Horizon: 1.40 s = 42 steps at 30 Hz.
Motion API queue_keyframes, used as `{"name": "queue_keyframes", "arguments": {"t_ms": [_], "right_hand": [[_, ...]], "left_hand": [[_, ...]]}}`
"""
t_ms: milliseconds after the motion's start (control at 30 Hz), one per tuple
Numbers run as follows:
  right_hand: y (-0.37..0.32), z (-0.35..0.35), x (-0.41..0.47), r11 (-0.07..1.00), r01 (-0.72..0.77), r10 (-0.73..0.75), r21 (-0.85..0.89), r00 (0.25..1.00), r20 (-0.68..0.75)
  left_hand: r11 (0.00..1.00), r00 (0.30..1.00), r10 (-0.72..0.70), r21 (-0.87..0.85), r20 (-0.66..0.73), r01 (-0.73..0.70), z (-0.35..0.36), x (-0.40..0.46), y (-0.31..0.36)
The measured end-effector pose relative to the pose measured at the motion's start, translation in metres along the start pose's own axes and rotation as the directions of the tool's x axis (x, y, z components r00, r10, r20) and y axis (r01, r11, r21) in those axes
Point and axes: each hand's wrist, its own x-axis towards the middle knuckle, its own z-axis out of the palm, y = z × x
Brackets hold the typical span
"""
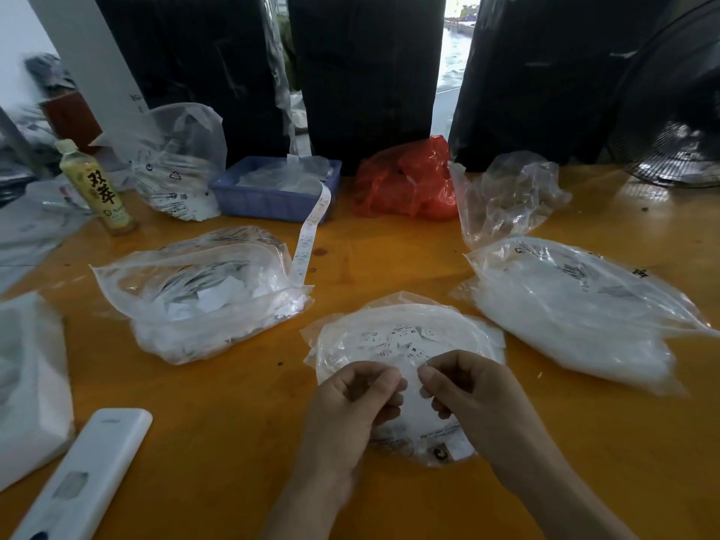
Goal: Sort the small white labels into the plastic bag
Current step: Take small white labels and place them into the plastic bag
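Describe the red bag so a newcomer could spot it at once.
Start at the orange table and look to its far edge, against the black wrapped bundles. There, between the blue basket on the left and a crumpled clear bag on the right, sits the red plastic bag. It is the only coloured bag; every other bag is clear or white.

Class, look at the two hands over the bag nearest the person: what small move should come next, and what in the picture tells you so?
Probably separate one label and drop it among the loose labels. Both the left hand and right hand have curled fingers pinching something small and white over the nearest plastic bag; motion blur hides exactly what.
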Motion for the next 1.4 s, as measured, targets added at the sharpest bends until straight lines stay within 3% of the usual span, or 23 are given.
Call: {"name": "queue_keyframes", "arguments": {"t_ms": [100, 167, 267, 333, 467, 633, 933, 1000, 1167, 1233, 1333, 1400], "right_hand": [[-0.001, -0.001, 0.003, 0.994, 0.044, -0.04, -0.1, 0.999, 0.035], [0.0, 0.0, 0.008, 0.983, 0.066, -0.054, -0.173, 0.996, 0.073], [0.007, 0.0, 0.026, 0.865, 0.173, -0.205, -0.47, 0.979, -0.018], [0.01, 0.001, 0.039, 0.719, 0.228, -0.271, -0.656, 0.962, 0.037], [0.018, 0.015, 0.052, 0.563, 0.206, -0.145, -0.8, 0.978, 0.149], [0.015, 0.018, 0.059, 0.583, 0.137, -0.15, -0.801, 0.987, 0.06], [0.003, 0.008, 0.038, 0.588, 0.252, -0.408, -0.768, 0.913, -0.013], [0.002, 0.003, 0.033, 0.655, 0.231, -0.424, -0.719, 0.901, -0.097], [-0.001, -0.011, 0.03, 0.891, 0.112, -0.225, -0.441, 0.951, -0.213], [-0.001, -0.013, 0.031, 0.839, 0.115, -0.237, -0.532, 0.957, -0.167], [-0.001, -0.01, 0.03, 0.629, 0.136, -0.331, -0.766, 0.938, -0.105], [0.001, -0.01, 0.03, 0.638, 0.191, -0.405, -0.746, 0.907, -0.115]], "left_hand": [[0.998, 1.0, -0.006, -0.058, -0.006, 0.006, -0.004, 0.002, 0.004], [0.981, 1.0, -0.016, -0.195, 0.006, 0.017, -0.007, 0.004, 0.008], [0.934, 1.0, -0.016, -0.358, 0.013, 0.02, -0.011, 0.006, 0.014], [0.934, 1.0, -0.02, -0.356, -0.016, 0.013, -0.015, 0.005, 0.016], [0.981, 1.0, 0.016, -0.191, -0.021, -0.02, -0.017, 0.006, 0.015], [0.995, 0.999, -0.01, -0.101, -0.031, 0.006, -0.013, 0.004, 0.01], [1.0, 1.0, -0.016, 0.019, -0.018, 0.016, -0.006, 0.0, 0.012], [0.999, 1.0, -0.01, 0.039, -0.008, 0.01, -0.005, 0.0, 0.012], [1.0, 0.999, 0.012, 0.017, 0.044, -0.013, -0.002, 0.0, 0.011], [1.0, 0.999, 0.0, 0.004, 0.052, 0.0, -0.001, 0.001, 0.01], [0.999, 0.998, -0.033, -0.033, 0.061, 0.035, 0.001, -0.001, 0.011], [0.996, 0.995, -0.057, -0.061, 0.08, 0.062, 0.002, -0.002, 0.012]]}}
